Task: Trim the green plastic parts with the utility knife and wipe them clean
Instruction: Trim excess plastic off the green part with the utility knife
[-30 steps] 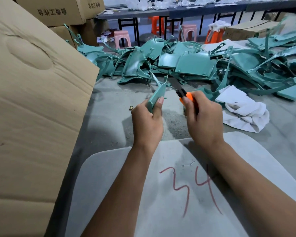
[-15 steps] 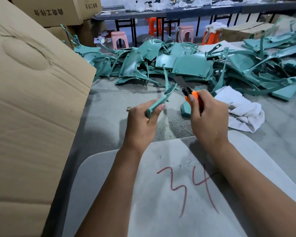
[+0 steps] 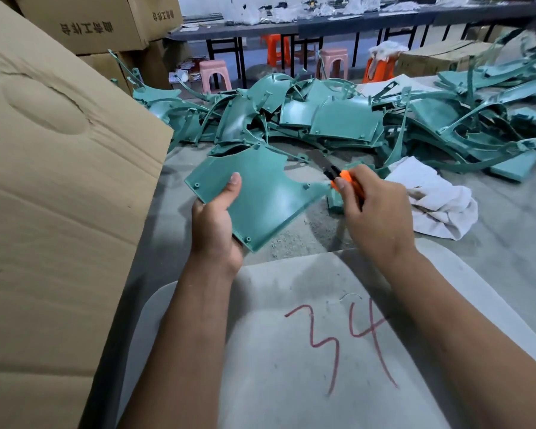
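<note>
While left hand (image 3: 217, 224) grips green panel (image 3: 260, 193) face-up mid-frame, exposing edges | right hand (image 3: 375, 212) clamps utility knife (image 3: 338, 174) at its right corner, probably to trim

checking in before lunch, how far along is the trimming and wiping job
No finished stack is visible, so what is done cannot be judged. In hand: the left hand holds one flat green panel, thumb on top, while the right hand grips the orange knife at the panel's right corner. Left to do: the big green pile behind, and wiping, since the white rag lies untouched beside the right hand.
</note>
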A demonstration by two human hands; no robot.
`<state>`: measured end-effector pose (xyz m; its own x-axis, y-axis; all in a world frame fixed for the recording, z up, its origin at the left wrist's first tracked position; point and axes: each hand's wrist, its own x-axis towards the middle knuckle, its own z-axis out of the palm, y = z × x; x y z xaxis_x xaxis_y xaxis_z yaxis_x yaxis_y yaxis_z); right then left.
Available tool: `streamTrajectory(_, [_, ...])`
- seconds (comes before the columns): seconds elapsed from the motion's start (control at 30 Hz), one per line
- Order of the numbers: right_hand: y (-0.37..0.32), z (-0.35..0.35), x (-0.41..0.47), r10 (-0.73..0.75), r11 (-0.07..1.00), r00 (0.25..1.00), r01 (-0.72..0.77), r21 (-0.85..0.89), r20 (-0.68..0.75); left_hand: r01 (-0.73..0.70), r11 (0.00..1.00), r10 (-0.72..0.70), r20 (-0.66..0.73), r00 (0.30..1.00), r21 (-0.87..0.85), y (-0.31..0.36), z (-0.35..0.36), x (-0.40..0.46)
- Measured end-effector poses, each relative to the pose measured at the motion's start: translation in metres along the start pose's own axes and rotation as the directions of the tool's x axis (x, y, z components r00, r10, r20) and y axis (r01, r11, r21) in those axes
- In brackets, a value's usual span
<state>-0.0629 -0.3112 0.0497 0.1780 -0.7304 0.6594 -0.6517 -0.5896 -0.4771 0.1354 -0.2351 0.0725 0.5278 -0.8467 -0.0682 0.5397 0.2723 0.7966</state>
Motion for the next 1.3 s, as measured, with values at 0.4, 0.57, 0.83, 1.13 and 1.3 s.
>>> streamTrajectory(0.4, [-0.025, 0.002, -0.007, -0.249, 0.962, 0.968, 0.249, 0.114, -0.018, 0.246, 0.964, -0.253, -0.074, 0.965, -0.099, 0.0, 0.0, 0.002])
streamTrajectory(0.57, [0.006, -0.006, 0.001, 0.063, 0.998, 0.992, -0.062, 0.019, -0.111, 0.229, 0.967, -0.233, -0.024, 0.972, -0.115, 0.012, -0.014, 0.005])
streamTrajectory(0.83, [0.029, -0.013, 0.007, 0.313, 0.924, 0.927, -0.347, -0.159, -0.205, 0.177, 0.964, -0.171, 0.045, 0.984, -0.198, 0.013, -0.01, 0.001])
streamTrajectory(1.13, [0.008, -0.007, 0.002, 0.264, 0.956, 0.929, -0.288, -0.058, -0.26, 0.113, 0.984, -0.118, -0.026, 0.993, -0.138, 0.005, -0.004, 0.005])
streamTrajectory(1.3, [-0.014, -0.001, -0.004, 0.185, 0.958, 0.982, -0.17, 0.233, -0.044, -0.057, 0.998, 0.057, 0.018, 0.998, 0.026, -0.005, -0.002, 0.004])
